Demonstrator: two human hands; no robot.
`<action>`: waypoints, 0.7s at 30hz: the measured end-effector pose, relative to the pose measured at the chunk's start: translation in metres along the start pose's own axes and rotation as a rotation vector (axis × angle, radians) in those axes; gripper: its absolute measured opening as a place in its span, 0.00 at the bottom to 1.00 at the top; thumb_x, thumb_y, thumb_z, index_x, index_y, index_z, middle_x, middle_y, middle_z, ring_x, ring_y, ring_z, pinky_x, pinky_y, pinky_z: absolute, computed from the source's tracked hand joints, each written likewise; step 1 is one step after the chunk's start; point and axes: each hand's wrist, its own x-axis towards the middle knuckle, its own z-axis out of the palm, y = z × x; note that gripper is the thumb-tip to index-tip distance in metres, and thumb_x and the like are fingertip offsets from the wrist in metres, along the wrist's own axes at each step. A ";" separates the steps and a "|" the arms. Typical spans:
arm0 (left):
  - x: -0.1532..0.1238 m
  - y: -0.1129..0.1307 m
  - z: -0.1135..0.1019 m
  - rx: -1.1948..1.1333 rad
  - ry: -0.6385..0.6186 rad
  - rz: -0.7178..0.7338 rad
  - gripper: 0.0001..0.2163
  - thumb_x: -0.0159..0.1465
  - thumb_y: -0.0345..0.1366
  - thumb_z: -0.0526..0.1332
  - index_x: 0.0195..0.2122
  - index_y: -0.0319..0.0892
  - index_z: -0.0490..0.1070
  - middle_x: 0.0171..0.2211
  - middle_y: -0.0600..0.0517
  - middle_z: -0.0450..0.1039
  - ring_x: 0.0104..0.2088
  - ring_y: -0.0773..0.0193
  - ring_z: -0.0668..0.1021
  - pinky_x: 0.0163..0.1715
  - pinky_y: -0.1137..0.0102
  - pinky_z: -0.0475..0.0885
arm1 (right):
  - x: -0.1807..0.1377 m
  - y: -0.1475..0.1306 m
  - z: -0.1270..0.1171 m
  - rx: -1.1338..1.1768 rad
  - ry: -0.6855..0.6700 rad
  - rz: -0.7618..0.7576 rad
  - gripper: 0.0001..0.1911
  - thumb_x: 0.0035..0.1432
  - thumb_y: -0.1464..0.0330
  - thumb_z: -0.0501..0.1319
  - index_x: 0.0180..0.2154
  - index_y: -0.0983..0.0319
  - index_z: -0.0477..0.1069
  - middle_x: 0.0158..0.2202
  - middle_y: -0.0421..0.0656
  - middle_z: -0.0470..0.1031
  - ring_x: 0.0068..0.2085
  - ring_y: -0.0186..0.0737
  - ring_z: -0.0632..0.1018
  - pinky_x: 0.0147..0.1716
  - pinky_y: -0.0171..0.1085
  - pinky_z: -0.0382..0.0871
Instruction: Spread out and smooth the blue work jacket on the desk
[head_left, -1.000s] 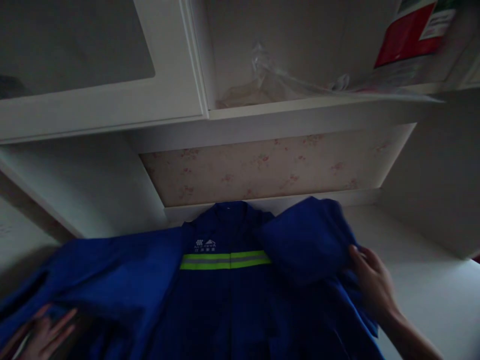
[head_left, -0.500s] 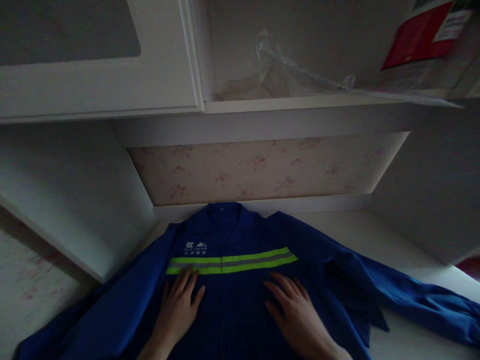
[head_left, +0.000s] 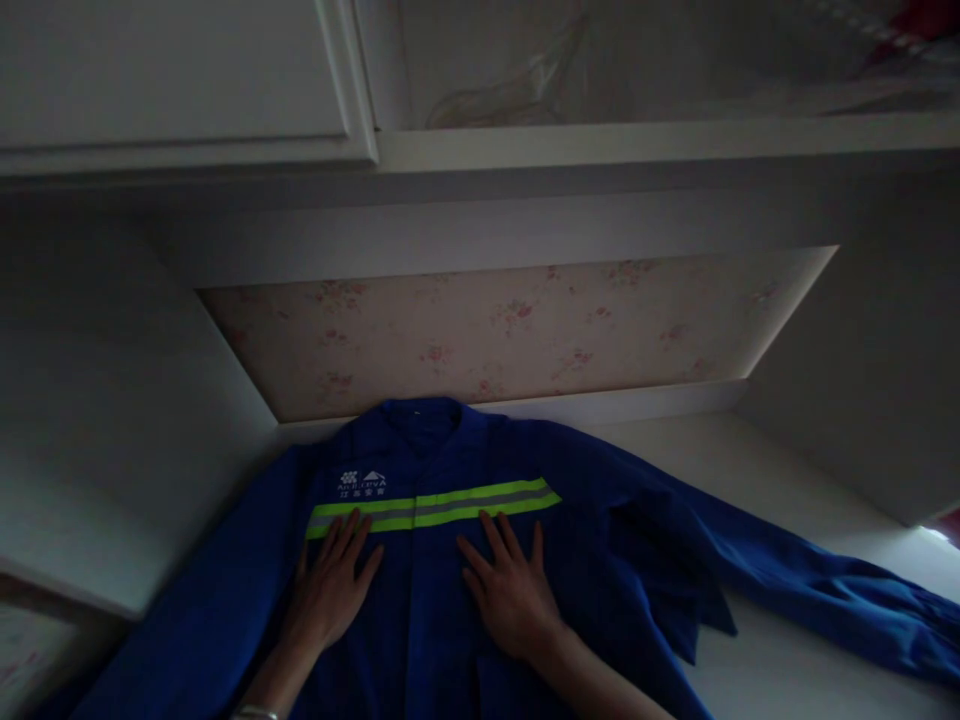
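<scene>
A blue work jacket (head_left: 442, 570) lies front up on a white surface, collar toward the back wall and both sleeves spread outward. A yellow-green and grey reflective stripe (head_left: 442, 507) crosses its chest, under a white printed logo on the left. My left hand (head_left: 330, 580) rests flat on the left chest, fingertips on the stripe, fingers spread. On the other side of the front placket, my right hand (head_left: 514, 585) lies flat with fingers apart, its fingertips just at or below the stripe. The jacket's lower part runs out of view.
White side panels (head_left: 885, 360) flank the surface (head_left: 697, 450). Behind is a wall panel with floral wallpaper (head_left: 517, 340). Overhead hang a cabinet door (head_left: 172, 80) and an open shelf (head_left: 637, 145) holding clear plastic (head_left: 525, 90).
My right hand has moved left and up, closer to the stripe and the placket, and its fingers have spread. The camera view has shifted, so the shelf shows less.
</scene>
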 end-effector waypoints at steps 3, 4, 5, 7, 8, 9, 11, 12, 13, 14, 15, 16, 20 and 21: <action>0.000 -0.004 0.001 0.012 0.016 -0.004 0.29 0.69 0.54 0.39 0.68 0.48 0.49 0.70 0.53 0.47 0.69 0.53 0.51 0.64 0.41 0.46 | 0.006 0.001 0.003 0.000 0.005 -0.025 0.25 0.70 0.56 0.42 0.65 0.45 0.53 0.71 0.47 0.46 0.69 0.61 0.49 0.56 0.77 0.25; -0.001 -0.004 0.000 0.018 0.019 -0.005 0.29 0.69 0.53 0.39 0.68 0.47 0.49 0.70 0.52 0.47 0.69 0.52 0.52 0.64 0.41 0.47 | 0.007 0.001 0.003 0.001 0.004 -0.032 0.26 0.70 0.56 0.41 0.66 0.46 0.51 0.71 0.46 0.46 0.69 0.60 0.49 0.57 0.76 0.25; -0.001 -0.003 -0.001 0.025 0.023 -0.005 0.29 0.69 0.53 0.39 0.68 0.47 0.50 0.70 0.51 0.48 0.69 0.52 0.53 0.64 0.41 0.47 | 0.008 0.001 0.003 0.000 0.003 -0.036 0.27 0.70 0.56 0.41 0.67 0.48 0.49 0.71 0.46 0.46 0.69 0.58 0.49 0.58 0.75 0.25; -0.002 0.000 -0.005 0.040 0.038 -0.004 0.28 0.69 0.51 0.40 0.67 0.45 0.53 0.69 0.49 0.50 0.68 0.49 0.55 0.63 0.39 0.48 | 0.009 0.000 0.002 -0.004 0.001 -0.041 0.28 0.70 0.57 0.39 0.68 0.52 0.46 0.71 0.46 0.45 0.69 0.56 0.49 0.60 0.73 0.27; -0.003 0.002 -0.007 0.051 0.052 -0.001 0.28 0.70 0.50 0.41 0.66 0.44 0.55 0.69 0.48 0.52 0.67 0.47 0.57 0.62 0.38 0.48 | 0.009 0.000 0.001 -0.007 0.001 -0.044 0.28 0.70 0.58 0.39 0.69 0.54 0.46 0.71 0.46 0.46 0.69 0.55 0.50 0.61 0.71 0.29; -0.004 0.005 -0.010 0.062 0.071 0.004 0.27 0.69 0.49 0.41 0.66 0.43 0.57 0.68 0.46 0.53 0.67 0.46 0.58 0.62 0.37 0.46 | 0.008 -0.001 0.000 -0.011 0.001 -0.050 0.28 0.70 0.59 0.40 0.68 0.56 0.47 0.70 0.46 0.46 0.69 0.54 0.51 0.62 0.70 0.31; -0.010 0.011 -0.015 0.086 0.117 0.016 0.27 0.69 0.46 0.42 0.64 0.38 0.61 0.67 0.42 0.57 0.66 0.44 0.60 0.63 0.38 0.42 | 0.002 -0.001 -0.002 -0.017 -0.001 -0.067 0.27 0.70 0.62 0.42 0.68 0.59 0.50 0.69 0.48 0.50 0.68 0.52 0.55 0.64 0.64 0.39; -0.015 0.012 -0.017 0.096 0.139 0.021 0.27 0.69 0.45 0.43 0.63 0.36 0.63 0.65 0.39 0.60 0.65 0.43 0.62 0.64 0.40 0.40 | -0.003 -0.002 -0.003 -0.018 0.000 -0.077 0.27 0.69 0.64 0.43 0.67 0.61 0.52 0.69 0.49 0.52 0.67 0.51 0.57 0.65 0.61 0.42; -0.022 0.013 -0.019 0.102 0.158 0.023 0.27 0.69 0.44 0.43 0.62 0.34 0.64 0.64 0.37 0.62 0.64 0.43 0.63 0.64 0.41 0.40 | -0.010 -0.001 -0.003 -0.021 0.002 -0.085 0.27 0.69 0.66 0.44 0.66 0.62 0.55 0.68 0.50 0.55 0.66 0.50 0.59 0.65 0.58 0.45; -0.031 0.013 -0.020 0.106 0.172 0.020 0.27 0.69 0.44 0.43 0.61 0.32 0.65 0.62 0.35 0.64 0.63 0.42 0.65 0.64 0.41 0.42 | -0.019 -0.001 -0.004 -0.024 0.005 -0.092 0.26 0.68 0.67 0.45 0.65 0.63 0.57 0.67 0.50 0.57 0.66 0.49 0.61 0.65 0.56 0.47; -0.040 0.012 -0.020 0.106 0.181 0.015 0.27 0.69 0.43 0.43 0.60 0.30 0.65 0.62 0.34 0.65 0.62 0.41 0.66 0.64 0.41 0.45 | -0.027 0.000 -0.003 -0.025 0.009 -0.094 0.26 0.68 0.67 0.45 0.65 0.63 0.58 0.67 0.50 0.58 0.65 0.49 0.62 0.65 0.54 0.48; -0.051 0.009 -0.019 0.104 0.187 0.009 0.27 0.68 0.42 0.43 0.60 0.30 0.66 0.61 0.34 0.65 0.61 0.40 0.67 0.63 0.41 0.49 | -0.035 0.001 -0.003 -0.018 0.014 -0.096 0.26 0.67 0.67 0.46 0.64 0.63 0.59 0.66 0.50 0.59 0.65 0.49 0.62 0.65 0.54 0.49; -0.090 -0.004 -0.007 0.058 0.175 0.025 0.24 0.66 0.37 0.45 0.55 0.38 0.73 0.61 0.41 0.67 0.62 0.45 0.67 0.60 0.45 0.60 | -0.055 0.008 0.002 0.068 0.026 -0.087 0.25 0.68 0.65 0.45 0.65 0.58 0.58 0.68 0.45 0.56 0.66 0.47 0.60 0.66 0.53 0.48; -0.096 -0.007 -0.003 0.039 0.174 0.025 0.23 0.65 0.37 0.45 0.54 0.40 0.74 0.61 0.43 0.67 0.62 0.47 0.67 0.61 0.48 0.61 | -0.056 0.009 0.002 0.092 0.025 -0.085 0.25 0.69 0.64 0.45 0.65 0.58 0.59 0.68 0.44 0.56 0.67 0.46 0.59 0.67 0.53 0.47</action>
